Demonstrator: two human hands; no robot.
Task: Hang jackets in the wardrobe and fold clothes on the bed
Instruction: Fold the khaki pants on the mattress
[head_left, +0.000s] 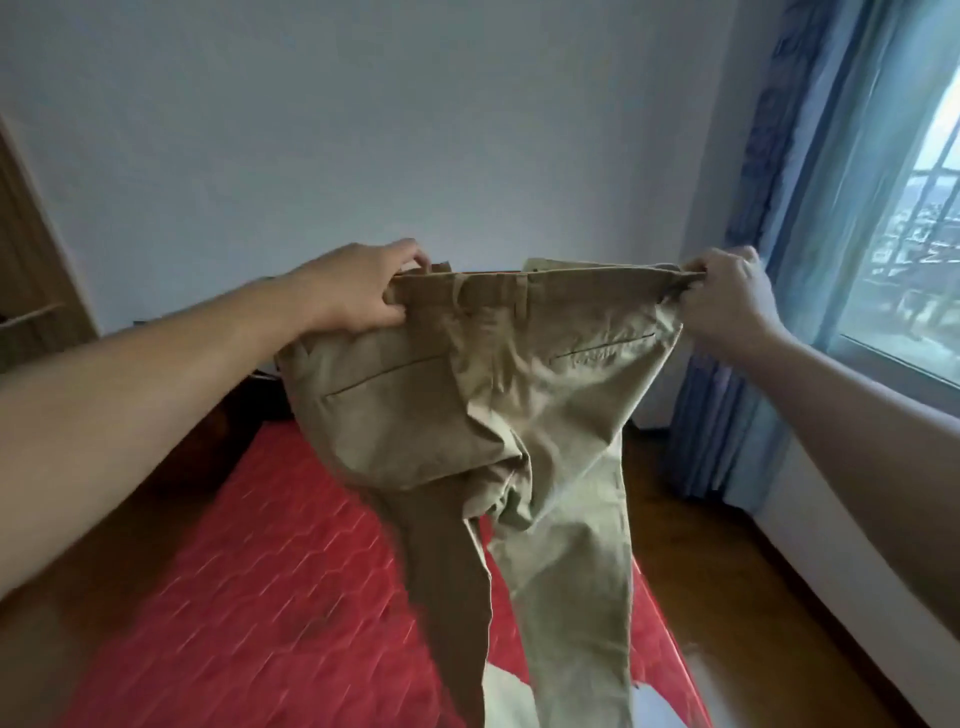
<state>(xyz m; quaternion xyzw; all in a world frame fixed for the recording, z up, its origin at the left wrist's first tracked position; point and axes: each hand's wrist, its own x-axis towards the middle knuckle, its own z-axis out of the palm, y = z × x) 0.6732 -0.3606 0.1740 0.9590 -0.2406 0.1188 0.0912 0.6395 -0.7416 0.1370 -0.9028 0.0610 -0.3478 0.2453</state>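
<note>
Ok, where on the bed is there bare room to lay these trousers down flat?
Widest bare patch: the red mattress left of the hanging trousers, bounded by the dark bed edge. Right of them, only a thin red strip before the wooden floor. Pale cloth crowds the near end.

Both my arms bare, stretched forward, raised to about same height, well apart. My left grip (358, 291): back of hand toward me, fingers curled over top edge of trousers (467, 395) at waist, thumb on near side. My right grip (727, 299): knuckles up, fingers bunched, pinching opposite end of waist. Wrists roughly straight. Left forearm enters from lower left, right forearm from lower right.
</note>
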